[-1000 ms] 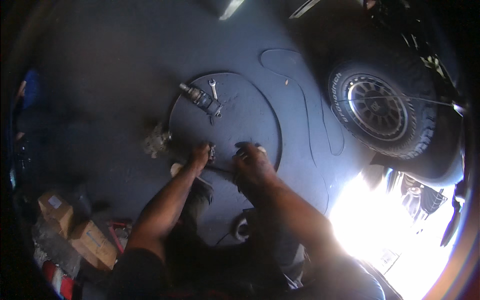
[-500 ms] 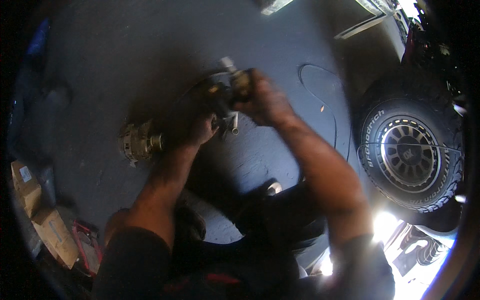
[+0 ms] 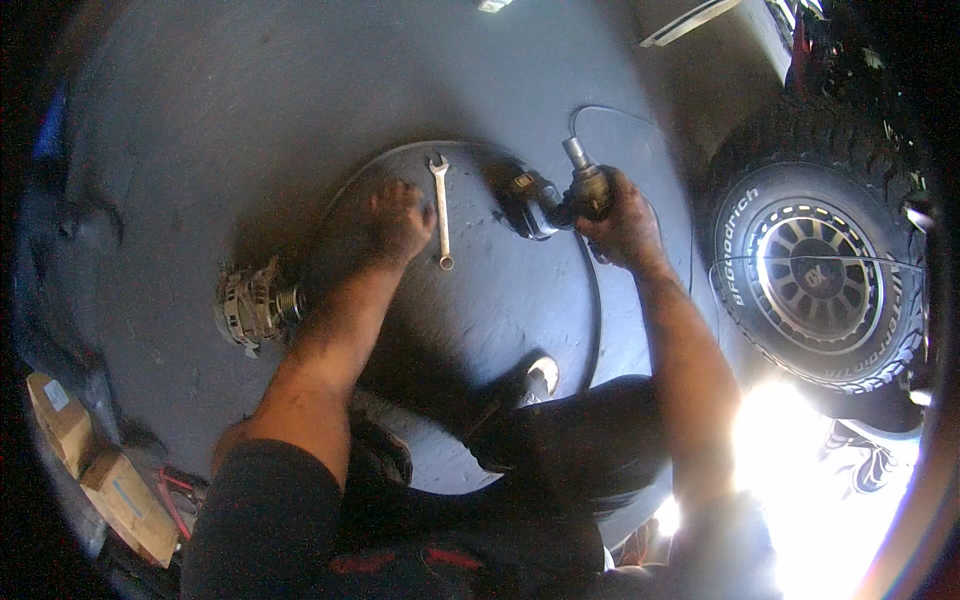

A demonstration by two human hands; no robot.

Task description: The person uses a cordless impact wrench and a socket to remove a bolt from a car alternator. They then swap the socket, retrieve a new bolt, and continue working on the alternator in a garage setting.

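Note:
A cordless impact wrench is gripped in my right hand, its socket pointing away from me and its battery end toward the left. My left hand is low over the floor with loosely bent fingers apart, nothing visible in them. Just to its right lies a combination wrench, open jaw at the far end and ring toward me. Left of my left forearm an alternator with a grooved pulley rests on the floor.
A long dark belt or hose curves around the wrench on the floor. At right stands a large off-road wheel, with a thin cable near it. Cardboard boxes and a red metal frame sit at lower left.
My right hand has carried the impact wrench to the right, apart from my left hand. My left hand has moved slightly left and away from me, and the combination wrench now shows fully.

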